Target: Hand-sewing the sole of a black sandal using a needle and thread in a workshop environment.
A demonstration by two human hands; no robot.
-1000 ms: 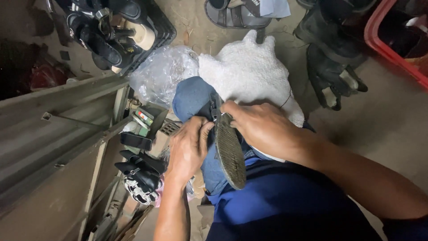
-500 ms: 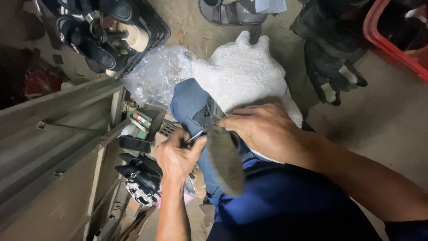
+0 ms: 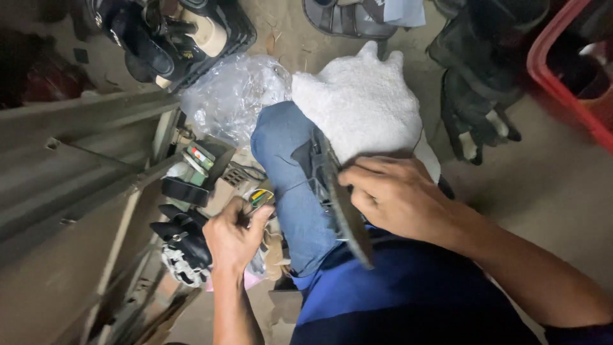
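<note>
My right hand clamps dark shoe edge-up on my knee, sole facing right. Left hand apart, closed round small tool, kind unclear. Shoe looks light, sole stiff, upper floppy; best gripped along sole rim.

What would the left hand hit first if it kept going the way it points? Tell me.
The left hand points up and a little right, toward the clutter beside the knee. First in line is probably the small striped item at its fingertips, then the grey box; depth is unclear.
</note>
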